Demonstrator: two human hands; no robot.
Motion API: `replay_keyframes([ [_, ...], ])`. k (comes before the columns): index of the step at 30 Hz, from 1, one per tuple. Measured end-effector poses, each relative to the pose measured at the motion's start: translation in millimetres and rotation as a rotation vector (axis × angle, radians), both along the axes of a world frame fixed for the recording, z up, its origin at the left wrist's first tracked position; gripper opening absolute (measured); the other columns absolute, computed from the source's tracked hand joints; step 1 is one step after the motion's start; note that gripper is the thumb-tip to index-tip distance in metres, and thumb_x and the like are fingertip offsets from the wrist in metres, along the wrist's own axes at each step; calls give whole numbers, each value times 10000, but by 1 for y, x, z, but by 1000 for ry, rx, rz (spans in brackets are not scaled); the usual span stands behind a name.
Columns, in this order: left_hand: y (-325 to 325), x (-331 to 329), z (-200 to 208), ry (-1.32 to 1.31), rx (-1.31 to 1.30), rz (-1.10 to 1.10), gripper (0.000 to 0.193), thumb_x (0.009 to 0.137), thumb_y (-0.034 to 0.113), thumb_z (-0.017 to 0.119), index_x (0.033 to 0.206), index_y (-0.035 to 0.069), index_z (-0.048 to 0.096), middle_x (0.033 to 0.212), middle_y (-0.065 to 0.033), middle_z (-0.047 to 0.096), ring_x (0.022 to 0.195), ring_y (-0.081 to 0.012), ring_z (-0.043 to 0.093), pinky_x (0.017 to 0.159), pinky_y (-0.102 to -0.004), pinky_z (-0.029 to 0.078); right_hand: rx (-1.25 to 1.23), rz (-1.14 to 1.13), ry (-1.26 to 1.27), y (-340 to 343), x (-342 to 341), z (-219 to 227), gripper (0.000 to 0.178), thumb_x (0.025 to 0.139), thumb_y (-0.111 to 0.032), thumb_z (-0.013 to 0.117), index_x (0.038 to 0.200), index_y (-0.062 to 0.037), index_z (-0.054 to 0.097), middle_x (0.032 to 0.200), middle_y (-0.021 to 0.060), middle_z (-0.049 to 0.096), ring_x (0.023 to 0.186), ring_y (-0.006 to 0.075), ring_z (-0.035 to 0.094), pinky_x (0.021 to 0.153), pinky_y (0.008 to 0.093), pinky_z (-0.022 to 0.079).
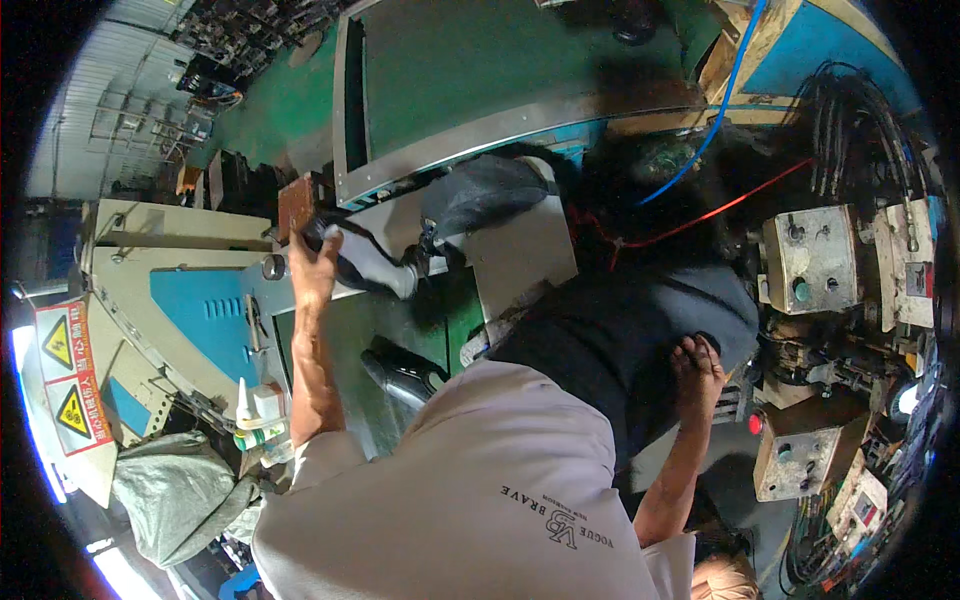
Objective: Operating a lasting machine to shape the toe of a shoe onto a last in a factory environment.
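Note:
My left hand (315, 262) reaches forward to the edge of the machine bench. Its thumb and fingers close around a small dark part, mostly hidden by the hand. Just beyond that part is a reddish-brown block (297, 208). Beside the hand lies a grey-and-black piece (375, 265) whose kind I cannot make out. My right hand (697, 368) rests on the knee of my dark trousers (640, 330), its fingers loosely bent and holding nothing.
A large green panel in a metal frame (520, 115) fills the far side. Two control boxes (812, 262) with buttons stand at the right, among cables. A blue hose (715, 120) hangs there. At the left are a cream-and-blue cabinet (200, 310), bottles (255, 418) and grey cloth (175, 490).

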State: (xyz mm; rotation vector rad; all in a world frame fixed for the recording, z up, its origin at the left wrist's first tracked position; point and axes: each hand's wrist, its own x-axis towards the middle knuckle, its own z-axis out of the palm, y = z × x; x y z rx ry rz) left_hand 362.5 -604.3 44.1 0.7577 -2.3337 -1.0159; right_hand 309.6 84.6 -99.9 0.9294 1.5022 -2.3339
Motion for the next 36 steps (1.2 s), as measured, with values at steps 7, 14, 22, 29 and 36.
replay_keyframes([
  [7, 111, -121, 145, 453, 19, -80, 512, 984, 161, 822, 1378, -63, 585, 1194, -110, 692, 1037, -180, 645, 985, -325, 527, 126, 345, 457, -101, -26, 55, 471, 1103, -245, 650, 1449, 72, 602, 1283, 226, 753, 1087, 305, 770, 991, 428, 626],
  [14, 305, -172, 105, 442, 923, -444, 568, 929, 50, 728, 1475, -5, 582, 1286, -114, 658, 1093, -207, 640, 961, -351, 540, -646, 52, 508, -203, -101, 162, 872, 1076, -363, 693, 1749, -136, 188, 1597, 203, 532, 1458, 324, 539, 1189, 507, 452],
  [22, 464, -178, 0, -136, 654, -1344, 728, 951, 98, 734, 1613, 22, 441, 1540, -146, 546, 1373, -247, 579, 1172, -420, 464, 98, -456, 499, -55, -27, 147, 841, 951, -144, 860, 1626, -62, 366, 1419, 127, 637, 1278, 224, 641, 1080, 411, 560],
  [29, 575, -196, -2, -374, 787, -1869, 558, 1032, 179, 682, 1556, 25, 568, 1406, -102, 674, 1254, -168, 632, 1088, -314, 494, 677, -251, 252, -61, 94, 142, 1096, 894, -295, 919, 1674, 90, 251, 1639, 268, 452, 1506, 335, 484, 1225, 422, 429],
  [36, 587, -168, -16, -344, 458, -2017, 420, 1060, 224, 706, 1428, 25, 676, 1302, -164, 752, 1185, -249, 712, 1031, -362, 539, 976, -487, 45, -46, 84, 134, 662, 1034, -355, 726, 1501, 84, 561, 1373, 333, 681, 1312, 383, 672, 1105, 427, 517],
])
